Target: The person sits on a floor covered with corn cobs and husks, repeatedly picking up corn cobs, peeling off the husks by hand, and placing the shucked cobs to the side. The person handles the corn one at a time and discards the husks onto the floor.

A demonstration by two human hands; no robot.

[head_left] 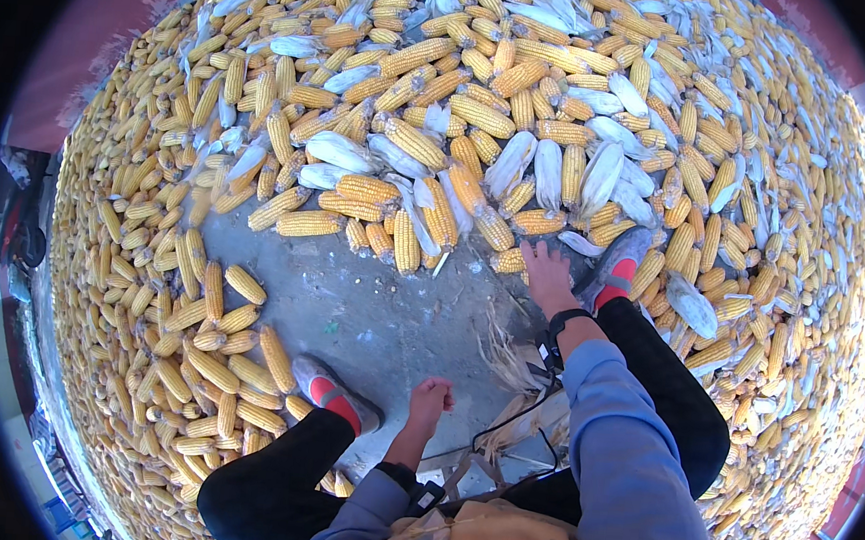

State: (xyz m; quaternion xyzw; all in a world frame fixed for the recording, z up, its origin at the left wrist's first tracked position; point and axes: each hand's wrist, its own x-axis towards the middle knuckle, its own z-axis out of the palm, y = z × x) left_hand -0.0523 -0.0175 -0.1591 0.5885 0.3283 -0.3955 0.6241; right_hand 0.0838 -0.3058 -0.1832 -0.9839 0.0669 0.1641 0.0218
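My right hand (546, 276) reaches down at the near edge of the corn pile, beside my right shoe. Its fingers are apart, and a yellow corn cob (508, 260) lies against or just beside them; contact is hard to tell. Just beyond are husked cobs (494, 228) and ears in pale husks (547, 174). My left hand (431, 404) hovers over the grey floor (369, 318) between my legs, its fingers curled in with nothing visible in them. Dry husk strips (506, 350) lie below my right forearm.
Corn cobs (207, 375) surround me on both sides, close to my left shoe (334, 392) and right shoe (619, 264). A dark cable (516, 419) hangs from my right wrist. Loose husks (527, 427) lie between my legs. A red wall (110, 44) stands behind the heap.
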